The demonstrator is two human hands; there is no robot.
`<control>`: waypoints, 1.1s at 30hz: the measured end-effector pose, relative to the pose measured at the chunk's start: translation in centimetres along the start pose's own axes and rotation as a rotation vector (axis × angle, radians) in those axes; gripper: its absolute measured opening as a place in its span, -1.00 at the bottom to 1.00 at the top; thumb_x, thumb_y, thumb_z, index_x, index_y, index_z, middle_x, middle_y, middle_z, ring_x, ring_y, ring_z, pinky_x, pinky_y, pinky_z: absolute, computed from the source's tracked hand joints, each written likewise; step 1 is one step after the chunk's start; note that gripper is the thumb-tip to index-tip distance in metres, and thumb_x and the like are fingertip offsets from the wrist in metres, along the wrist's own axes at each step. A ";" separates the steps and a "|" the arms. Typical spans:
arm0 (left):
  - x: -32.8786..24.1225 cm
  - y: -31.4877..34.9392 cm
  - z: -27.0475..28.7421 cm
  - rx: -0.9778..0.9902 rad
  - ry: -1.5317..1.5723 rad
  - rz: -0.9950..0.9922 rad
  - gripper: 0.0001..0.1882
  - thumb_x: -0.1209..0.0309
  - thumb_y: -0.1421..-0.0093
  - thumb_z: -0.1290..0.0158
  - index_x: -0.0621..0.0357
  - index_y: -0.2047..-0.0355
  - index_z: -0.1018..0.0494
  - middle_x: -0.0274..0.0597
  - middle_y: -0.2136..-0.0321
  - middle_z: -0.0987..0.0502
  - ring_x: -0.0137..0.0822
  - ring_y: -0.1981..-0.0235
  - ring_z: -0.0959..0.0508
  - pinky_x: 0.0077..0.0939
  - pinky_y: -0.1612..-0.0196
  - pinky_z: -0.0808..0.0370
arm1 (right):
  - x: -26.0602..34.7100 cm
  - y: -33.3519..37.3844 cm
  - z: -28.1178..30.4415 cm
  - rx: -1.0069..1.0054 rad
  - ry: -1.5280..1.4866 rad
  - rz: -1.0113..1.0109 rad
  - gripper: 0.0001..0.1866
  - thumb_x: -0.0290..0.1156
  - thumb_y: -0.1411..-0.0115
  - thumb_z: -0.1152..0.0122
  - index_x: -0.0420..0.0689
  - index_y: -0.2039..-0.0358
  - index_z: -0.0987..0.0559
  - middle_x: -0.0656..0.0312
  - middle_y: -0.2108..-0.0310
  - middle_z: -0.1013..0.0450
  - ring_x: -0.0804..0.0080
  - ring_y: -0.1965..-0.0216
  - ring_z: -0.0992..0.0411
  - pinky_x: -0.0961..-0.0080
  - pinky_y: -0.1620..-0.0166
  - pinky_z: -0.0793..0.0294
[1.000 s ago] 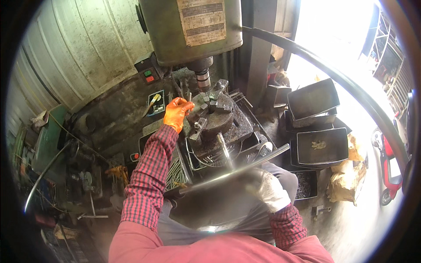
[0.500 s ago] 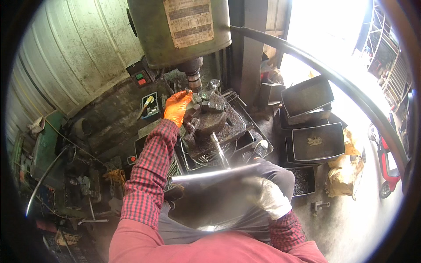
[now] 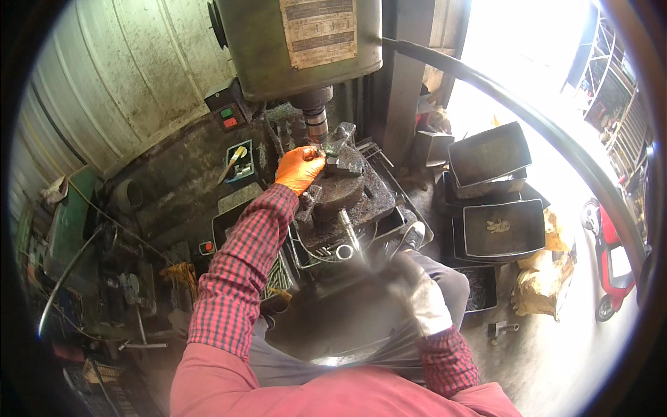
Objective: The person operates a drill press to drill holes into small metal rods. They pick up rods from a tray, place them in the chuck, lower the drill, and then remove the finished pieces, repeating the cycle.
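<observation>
My left hand (image 3: 300, 169), in an orange glove, reaches to the machine vise (image 3: 340, 187) just below the drill press chuck (image 3: 317, 126). Its fingers are pinched together at the vise jaws, and what lies between them is too small to make out. Over my right knee is my right hand (image 3: 427, 300), in a white glove and smeared by motion. It appears closed round a metal tube, whose round open end (image 3: 344, 252) shows near the vise's handle bar (image 3: 349, 228); the rest of the tube is blurred.
The green drill press head (image 3: 306, 76) hangs above the vise. A switch box (image 3: 228, 115) and a small tray with a brush (image 3: 240, 161) are at the left. Black bins (image 3: 504, 229) stand at the right, one with metal pieces (image 3: 479, 288). A dark bar (image 3: 500, 87) curves across.
The tube in my right hand has swung from lying crosswise to pointing its end toward the vise. My left hand has shifted slightly right and down, closer against the vise jaws.
</observation>
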State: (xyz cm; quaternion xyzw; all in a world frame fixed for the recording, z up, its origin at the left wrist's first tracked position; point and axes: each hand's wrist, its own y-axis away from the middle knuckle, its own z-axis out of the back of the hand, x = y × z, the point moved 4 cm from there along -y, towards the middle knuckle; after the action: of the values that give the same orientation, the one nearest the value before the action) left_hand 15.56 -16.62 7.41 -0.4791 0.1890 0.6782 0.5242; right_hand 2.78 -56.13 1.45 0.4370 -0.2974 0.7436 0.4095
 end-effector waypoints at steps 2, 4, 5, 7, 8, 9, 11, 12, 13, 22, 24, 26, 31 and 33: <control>-0.1 0.1 -0.2 0.022 0.014 0.011 -0.70 0.20 -0.24 -0.26 0.19 0.20 -0.71 -0.26 0.42 -0.71 -0.45 0.36 -0.63 -0.42 0.19 -0.51 | -1.2 -1.5 -2.9 0.123 -0.027 -0.140 -0.20 -0.31 -0.16 -0.62 -0.20 -0.37 -0.48 0.02 -0.27 -0.55 0.18 -0.29 -0.50 0.32 -0.34 -0.45; -0.2 0.1 -0.3 0.030 0.038 0.026 -0.69 0.19 -0.23 -0.27 0.17 0.19 -0.72 -0.26 0.42 -0.71 -0.45 0.35 -0.64 -0.41 0.18 -0.52 | -1.7 -2.2 -7.2 0.180 -0.125 -0.298 -0.24 -0.26 -0.23 -0.59 -0.17 -0.38 -0.48 0.11 -0.20 -0.58 0.30 -0.18 -0.53 0.45 -0.24 -0.48; -0.1 0.2 -0.3 0.031 0.027 0.040 -0.69 0.19 -0.23 -0.27 0.17 0.18 -0.72 -0.26 0.42 -0.72 -0.45 0.35 -0.64 -0.41 0.18 -0.52 | -1.2 -2.1 -9.7 0.182 -0.318 -0.335 -0.27 -0.22 -0.28 -0.54 -0.16 -0.39 -0.48 0.19 -0.12 -0.59 0.41 -0.08 -0.53 0.54 -0.14 -0.49; 0.1 -0.1 -0.2 0.013 0.019 0.042 -0.68 0.17 -0.22 -0.28 0.15 0.17 -0.73 -0.27 0.41 -0.72 -0.45 0.34 -0.65 -0.42 0.19 -0.52 | 0.8 -1.6 -13.1 0.230 -0.648 -0.494 -0.33 -0.12 -0.38 -0.43 -0.13 -0.39 -0.49 0.34 0.04 -0.60 0.62 0.09 -0.50 0.70 0.03 -0.47; 0.3 -0.1 -0.3 0.020 0.032 0.063 -0.67 0.17 -0.22 -0.29 0.14 0.16 -0.74 -0.29 0.40 -0.73 -0.45 0.33 -0.66 -0.42 0.18 -0.52 | 2.8 -1.2 -14.1 0.341 -0.732 -0.450 -0.36 -0.07 -0.43 -0.36 -0.12 -0.40 -0.49 0.42 0.12 -0.59 0.71 0.16 -0.47 0.77 0.12 -0.44; 0.5 -0.2 -0.3 0.025 0.009 0.059 -0.67 0.17 -0.22 -0.29 0.14 0.16 -0.74 -0.29 0.40 -0.73 -0.45 0.33 -0.66 -0.42 0.18 -0.52 | 4.6 -0.9 -14.0 0.433 -0.706 -0.434 -0.33 -0.03 -0.41 -0.37 -0.13 -0.39 -0.48 0.36 0.08 -0.58 0.63 0.10 -0.48 0.64 0.06 -0.47; 0.8 -0.6 -0.4 0.030 -0.019 0.038 -0.68 0.17 -0.22 -0.29 0.14 0.17 -0.74 -0.30 0.40 -0.73 -0.46 0.34 -0.65 -0.42 0.18 -0.52 | 9.8 -0.8 -12.8 0.566 -0.811 -0.208 -0.27 0.04 -0.37 -0.39 -0.16 -0.38 -0.47 0.23 0.00 -0.55 0.46 -0.02 -0.49 0.40 -0.05 -0.54; 1.0 -0.7 -0.5 0.044 0.065 0.032 -0.68 0.17 -0.22 -0.29 0.14 0.17 -0.74 -0.29 0.40 -0.73 -0.45 0.34 -0.66 -0.43 0.17 -0.53 | 12.0 -0.7 -9.9 0.496 -0.578 0.097 -0.22 0.00 -0.27 -0.47 -0.18 -0.36 -0.46 0.10 -0.08 -0.52 0.25 -0.12 -0.48 0.28 -0.18 -0.49; 1.3 -0.7 -0.6 0.057 0.157 0.032 -0.68 0.17 -0.22 -0.29 0.14 0.17 -0.74 -0.27 0.40 -0.74 -0.44 0.33 -0.67 -0.43 0.17 -0.53 | 13.8 -0.7 -6.9 0.412 -0.263 0.374 -0.16 -0.04 -0.17 -0.55 -0.21 -0.34 -0.44 -0.03 -0.16 -0.50 0.04 -0.22 -0.46 0.16 -0.32 -0.44; 1.2 -0.8 -0.8 0.110 0.242 0.038 -0.67 0.19 -0.20 -0.29 0.16 0.15 -0.74 -0.22 0.35 -0.76 -0.39 0.29 -0.71 -0.40 0.15 -0.56 | 2.4 -4.3 -6.6 -0.045 0.194 -0.100 -0.38 -0.33 -0.13 -0.43 -0.12 -0.24 -0.56 -0.06 -0.11 -0.59 0.05 -0.19 -0.53 0.09 -0.40 -0.40; 0.9 -0.7 -0.4 0.059 0.088 0.012 -0.67 0.19 -0.20 -0.29 0.14 0.15 -0.75 -0.21 0.35 -0.76 -0.39 0.29 -0.71 -0.40 0.15 -0.56 | 1.3 -2.9 -12.4 0.015 -0.871 -0.507 -0.35 -0.08 -0.28 -0.42 -0.13 -0.29 -0.52 -0.02 -0.16 -0.57 0.18 -0.16 -0.52 0.21 -0.38 -0.42; 0.8 -0.7 -0.3 0.062 0.023 0.026 -0.67 0.18 -0.20 -0.28 0.12 0.15 -0.75 -0.21 0.36 -0.76 -0.39 0.30 -0.70 -0.40 0.14 -0.56 | 4.7 -1.6 -14.7 0.244 -1.301 -0.534 -0.22 0.11 -0.40 -0.29 -0.24 -0.37 -0.40 -0.06 -0.28 -0.44 0.19 -0.27 -0.40 0.23 -0.43 -0.31; 0.4 -0.6 -0.2 0.081 0.027 0.022 -0.67 0.18 -0.20 -0.28 0.13 0.15 -0.75 -0.22 0.36 -0.76 -0.39 0.31 -0.70 -0.40 0.14 -0.56 | 16.5 -1.8 -1.5 0.226 -0.386 0.549 -0.09 0.21 -0.29 -0.26 -0.31 -0.36 -0.37 -0.12 -0.35 -0.34 -0.02 -0.44 -0.26 -0.01 -0.53 -0.11; 0.2 -0.6 -0.1 0.092 0.036 0.014 -0.67 0.17 -0.20 -0.29 0.12 0.15 -0.75 -0.22 0.36 -0.76 -0.39 0.30 -0.71 -0.40 0.14 -0.56 | 18.6 -3.5 3.6 -0.078 0.309 0.740 -0.19 0.09 -0.18 -0.40 -0.25 -0.25 -0.49 -0.08 -0.19 -0.48 -0.11 -0.33 -0.39 -0.14 -0.50 -0.19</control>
State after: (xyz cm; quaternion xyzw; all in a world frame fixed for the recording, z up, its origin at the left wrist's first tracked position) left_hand 16.11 -16.38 7.34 -0.4651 0.2326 0.6638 0.5376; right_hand 2.03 -50.82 19.97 0.1675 -0.3976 0.8860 0.1702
